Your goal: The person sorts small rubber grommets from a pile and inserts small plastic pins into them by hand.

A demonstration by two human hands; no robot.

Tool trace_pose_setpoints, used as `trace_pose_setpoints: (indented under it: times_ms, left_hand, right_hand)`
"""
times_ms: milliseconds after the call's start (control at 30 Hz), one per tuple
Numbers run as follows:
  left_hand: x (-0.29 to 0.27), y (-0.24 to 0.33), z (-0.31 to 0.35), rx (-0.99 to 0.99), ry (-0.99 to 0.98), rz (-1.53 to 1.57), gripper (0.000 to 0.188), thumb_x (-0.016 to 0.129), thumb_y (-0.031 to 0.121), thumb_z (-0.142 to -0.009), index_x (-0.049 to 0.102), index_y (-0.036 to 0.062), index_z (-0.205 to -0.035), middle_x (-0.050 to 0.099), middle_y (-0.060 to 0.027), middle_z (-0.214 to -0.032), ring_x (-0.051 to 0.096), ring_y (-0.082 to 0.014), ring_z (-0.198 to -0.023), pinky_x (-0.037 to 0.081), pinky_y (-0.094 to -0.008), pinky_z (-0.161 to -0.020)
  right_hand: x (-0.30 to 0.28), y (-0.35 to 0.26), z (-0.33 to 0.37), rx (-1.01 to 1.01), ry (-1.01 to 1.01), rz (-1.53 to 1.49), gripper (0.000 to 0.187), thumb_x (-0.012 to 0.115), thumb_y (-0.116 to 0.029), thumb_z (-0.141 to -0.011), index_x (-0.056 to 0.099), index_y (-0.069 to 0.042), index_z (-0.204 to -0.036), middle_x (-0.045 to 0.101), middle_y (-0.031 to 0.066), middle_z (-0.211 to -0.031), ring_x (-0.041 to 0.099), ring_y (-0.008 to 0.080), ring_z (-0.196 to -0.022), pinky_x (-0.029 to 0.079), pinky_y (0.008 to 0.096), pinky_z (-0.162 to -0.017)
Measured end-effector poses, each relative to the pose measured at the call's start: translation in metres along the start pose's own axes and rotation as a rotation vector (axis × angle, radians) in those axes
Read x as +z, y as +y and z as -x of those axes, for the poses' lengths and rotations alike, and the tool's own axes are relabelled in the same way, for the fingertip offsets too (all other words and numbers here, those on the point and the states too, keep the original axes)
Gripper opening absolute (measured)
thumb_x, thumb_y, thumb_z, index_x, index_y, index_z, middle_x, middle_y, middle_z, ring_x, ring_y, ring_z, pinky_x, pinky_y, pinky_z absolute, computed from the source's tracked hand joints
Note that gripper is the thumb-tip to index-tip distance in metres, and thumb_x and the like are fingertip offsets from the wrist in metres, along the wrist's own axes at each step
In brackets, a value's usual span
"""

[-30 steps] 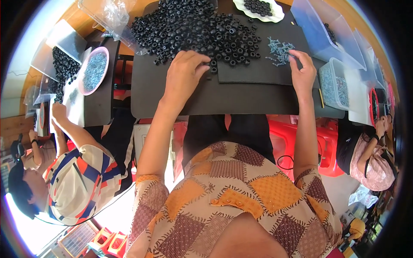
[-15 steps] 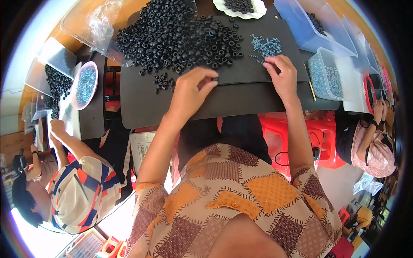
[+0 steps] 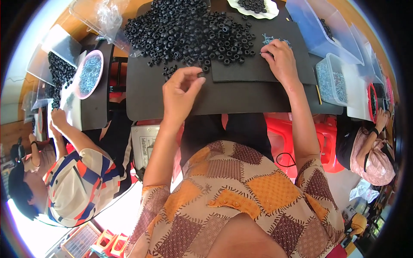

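Head view: one off-white boxy case (image 3: 138, 146) had dark lettering, below the matte black tabletop (image 3: 163, 102). Left hand (image 3: 177, 94) had its grip pinched on one small round black piece (image 3: 200, 75), near a heap of black ring-shaped pieces (image 3: 185, 34), way too many to count. Right hand's (image 3: 282, 62) fingertips were close together beside tiny blue-grey pieces (image 3: 267, 38); couldn't tell if they held anything.

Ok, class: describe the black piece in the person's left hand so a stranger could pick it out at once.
On the dark middle table, find the big pile of black pieces. Just nearer than it is the left hand. The black piece is pinched between that hand's thumb and finger, while its neighbours lie loose.
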State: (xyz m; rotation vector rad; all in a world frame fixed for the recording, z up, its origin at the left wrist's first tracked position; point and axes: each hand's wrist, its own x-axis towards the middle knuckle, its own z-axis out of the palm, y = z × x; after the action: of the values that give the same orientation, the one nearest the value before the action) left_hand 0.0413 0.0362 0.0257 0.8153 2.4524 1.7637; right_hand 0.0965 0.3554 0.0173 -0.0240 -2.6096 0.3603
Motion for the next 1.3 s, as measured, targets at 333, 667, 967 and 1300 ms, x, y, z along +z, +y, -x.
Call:
trace_pose_setpoints:
  times_ms: [333,667,967,1300]
  left_hand:
    - [0.017,-0.013,0.012,-0.472,-0.133,1.134,0.025,0.065,0.0,-0.096,0.065,0.0008,-0.121,0.068,-0.0112,-0.119,0.069,-0.0214,-0.108,0.057,-0.0294,-0.094]
    - [0.019,-0.032,0.016,-0.484,-0.223,1.424,0.024,0.064,0.005,-0.098,0.064,0.0034,-0.122,0.069,-0.011,-0.116,0.07,-0.0195,-0.104,0.06,-0.0254,-0.09]
    - [0.021,-0.026,0.024,-0.493,-0.162,1.304,0.027,0.065,0.002,-0.097,0.064,0.0027,-0.124,0.07,-0.0103,-0.113,0.07,-0.0184,-0.101,0.06,-0.0259,-0.088]
    - [0.017,-0.013,0.028,-0.295,-0.081,0.991,0.028,0.072,-0.002,-0.091,0.066,0.0009,-0.118,0.071,-0.0079,-0.11,0.069,-0.014,-0.098,0.056,-0.0251,-0.087]
  right_hand:
    - [-0.005,-0.056,0.009,0.189,0.066,-0.481,0.009,0.075,-0.005,-0.085,0.069,-0.003,-0.092,0.07,0.0052,-0.086,0.066,0.0168,-0.075,0.052,0.0284,-0.07]
    - [0.005,-0.126,0.024,0.153,-0.131,-1.068,0.014,0.069,0.009,-0.088,0.07,0.001,-0.099,0.067,0.0065,-0.102,0.064,0.012,-0.092,0.052,0.0248,-0.082]
    - [-0.002,-0.136,0.018,0.111,-0.078,-0.912,0.01,0.072,0.005,-0.088,0.07,0.001,-0.097,0.068,0.0061,-0.096,0.063,0.0108,-0.084,0.051,0.0244,-0.075]
    - [-0.007,-0.137,0.015,0.063,-0.177,-0.872,0.008,0.073,0.003,-0.087,0.07,0.0,-0.093,0.069,0.0052,-0.09,0.062,0.0098,-0.08,0.049,0.024,-0.071]
